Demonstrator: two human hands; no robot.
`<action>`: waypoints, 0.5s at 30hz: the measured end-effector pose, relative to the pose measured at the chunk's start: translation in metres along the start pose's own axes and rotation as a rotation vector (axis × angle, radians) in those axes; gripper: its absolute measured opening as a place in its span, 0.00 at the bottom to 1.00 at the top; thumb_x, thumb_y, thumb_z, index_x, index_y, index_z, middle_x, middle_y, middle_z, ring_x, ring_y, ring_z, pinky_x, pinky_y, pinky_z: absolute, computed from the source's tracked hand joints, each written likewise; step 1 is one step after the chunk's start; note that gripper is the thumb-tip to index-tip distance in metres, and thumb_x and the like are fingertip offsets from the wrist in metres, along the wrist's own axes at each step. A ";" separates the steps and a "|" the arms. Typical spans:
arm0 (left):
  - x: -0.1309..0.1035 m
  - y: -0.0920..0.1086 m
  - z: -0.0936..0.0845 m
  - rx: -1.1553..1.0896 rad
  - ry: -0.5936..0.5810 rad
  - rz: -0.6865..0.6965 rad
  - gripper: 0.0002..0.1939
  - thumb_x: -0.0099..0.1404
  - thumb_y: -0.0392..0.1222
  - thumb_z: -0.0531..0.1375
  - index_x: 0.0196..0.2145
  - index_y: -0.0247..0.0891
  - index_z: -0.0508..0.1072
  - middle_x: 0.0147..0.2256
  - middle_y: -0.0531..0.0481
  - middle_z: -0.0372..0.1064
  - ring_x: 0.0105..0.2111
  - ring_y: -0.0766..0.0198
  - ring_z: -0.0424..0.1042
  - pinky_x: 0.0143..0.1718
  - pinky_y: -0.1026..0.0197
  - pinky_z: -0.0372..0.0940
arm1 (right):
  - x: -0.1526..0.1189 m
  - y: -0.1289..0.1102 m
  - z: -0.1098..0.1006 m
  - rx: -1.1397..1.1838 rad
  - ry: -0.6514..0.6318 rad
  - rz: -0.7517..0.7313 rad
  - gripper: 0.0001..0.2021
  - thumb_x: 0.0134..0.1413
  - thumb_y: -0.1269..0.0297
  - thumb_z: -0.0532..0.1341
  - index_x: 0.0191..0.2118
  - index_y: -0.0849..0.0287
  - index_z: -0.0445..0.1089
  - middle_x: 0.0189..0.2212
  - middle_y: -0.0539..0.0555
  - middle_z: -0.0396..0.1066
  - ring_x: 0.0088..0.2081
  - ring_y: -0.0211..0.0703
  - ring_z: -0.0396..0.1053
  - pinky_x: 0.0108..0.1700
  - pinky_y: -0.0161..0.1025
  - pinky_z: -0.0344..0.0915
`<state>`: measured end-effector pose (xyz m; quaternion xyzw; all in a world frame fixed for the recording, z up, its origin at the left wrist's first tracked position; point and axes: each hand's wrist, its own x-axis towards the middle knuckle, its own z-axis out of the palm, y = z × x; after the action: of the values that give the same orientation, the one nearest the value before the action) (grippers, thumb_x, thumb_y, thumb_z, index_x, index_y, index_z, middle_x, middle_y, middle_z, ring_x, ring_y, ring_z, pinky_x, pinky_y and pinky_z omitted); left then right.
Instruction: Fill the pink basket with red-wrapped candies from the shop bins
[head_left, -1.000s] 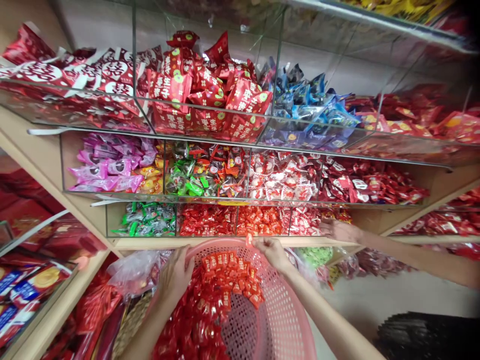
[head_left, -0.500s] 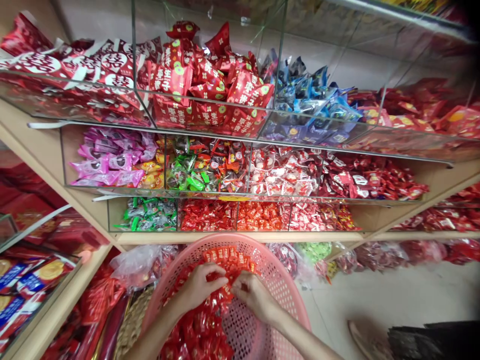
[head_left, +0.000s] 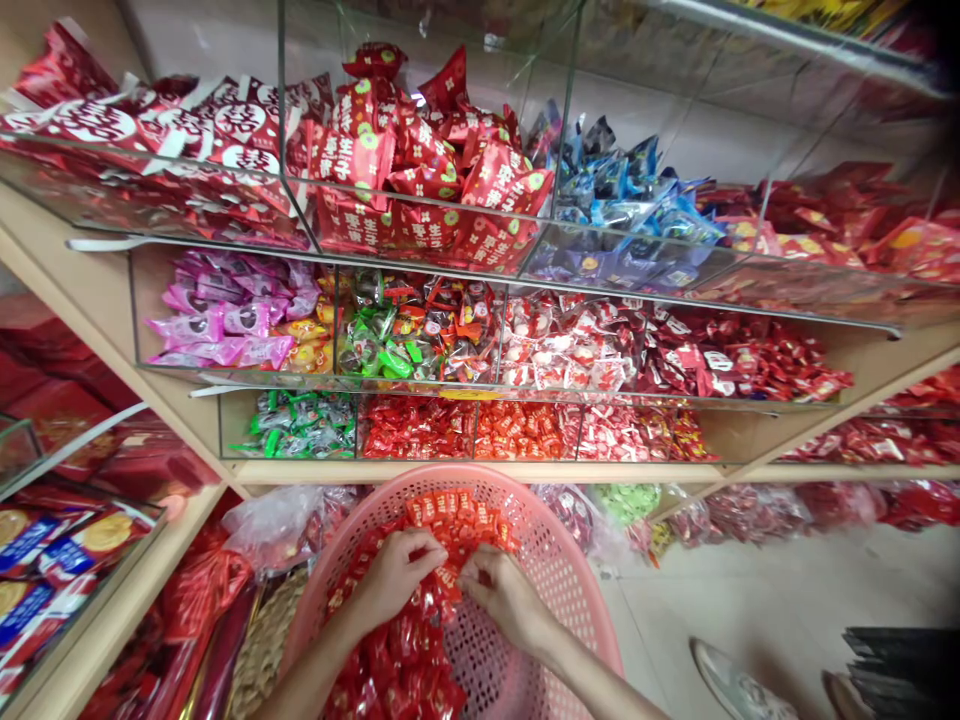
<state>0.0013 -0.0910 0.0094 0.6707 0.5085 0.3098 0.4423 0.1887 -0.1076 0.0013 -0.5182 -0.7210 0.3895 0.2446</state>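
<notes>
A pink plastic basket (head_left: 581,590) with a perforated wall stands below the shelves. Red-wrapped candies (head_left: 397,665) lie heaped along its left and far side, some apparently joined in rows. My left hand (head_left: 396,578) is over the heap, thumb and fingertips pinched together. Facing it from the right, my right hand (head_left: 506,600) is closed too, its fingertips curled beside the candies. Only a small gap with red wrappers separates the two hands. Whatever the fingertips pinch is hidden or too small to make out. Part of the basket's bottom shows beneath my right hand.
Clear shelf bins hold red snack packets (head_left: 427,165), blue packets (head_left: 645,200), purple-wrapped sweets (head_left: 225,310) and red candies (head_left: 517,430). Plastic bags (head_left: 277,525) sit under the shelf. Biscuit packets (head_left: 45,560) are at left. A person's shoe (head_left: 739,685) is on the floor at right.
My right hand has shifted slightly left, and my left hand is nearly still. At lower right, a person's shoe has come into clearer view and the dark item there has moved right.
</notes>
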 end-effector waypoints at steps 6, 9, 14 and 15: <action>0.002 -0.005 0.003 -0.022 0.024 -0.024 0.15 0.59 0.48 0.53 0.24 0.37 0.70 0.25 0.53 0.69 0.29 0.66 0.66 0.33 0.66 0.60 | -0.001 -0.002 -0.002 0.034 0.006 -0.015 0.09 0.53 0.65 0.56 0.24 0.59 0.67 0.25 0.49 0.66 0.29 0.37 0.63 0.32 0.32 0.56; 0.002 -0.008 0.008 -0.046 0.047 -0.037 0.15 0.60 0.49 0.52 0.23 0.36 0.68 0.24 0.54 0.67 0.27 0.67 0.64 0.31 0.66 0.58 | 0.000 -0.003 -0.004 0.046 0.005 -0.011 0.09 0.53 0.65 0.56 0.24 0.59 0.67 0.25 0.50 0.67 0.29 0.37 0.63 0.32 0.33 0.57; 0.006 -0.006 0.012 -0.057 0.116 -0.090 0.16 0.59 0.50 0.53 0.21 0.36 0.67 0.21 0.55 0.64 0.25 0.68 0.62 0.29 0.66 0.57 | 0.008 0.002 -0.006 0.090 -0.001 0.018 0.07 0.50 0.66 0.57 0.25 0.60 0.69 0.25 0.49 0.67 0.29 0.37 0.64 0.32 0.32 0.58; 0.007 -0.005 0.012 -0.059 0.136 -0.100 0.16 0.58 0.50 0.53 0.21 0.36 0.67 0.21 0.55 0.64 0.25 0.67 0.62 0.29 0.65 0.57 | 0.011 0.004 -0.006 0.107 0.004 0.027 0.07 0.50 0.65 0.58 0.25 0.60 0.70 0.25 0.49 0.68 0.29 0.37 0.64 0.32 0.32 0.58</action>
<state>0.0116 -0.0868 -0.0005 0.6084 0.5610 0.3472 0.4412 0.1917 -0.0952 0.0008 -0.5150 -0.6915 0.4298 0.2680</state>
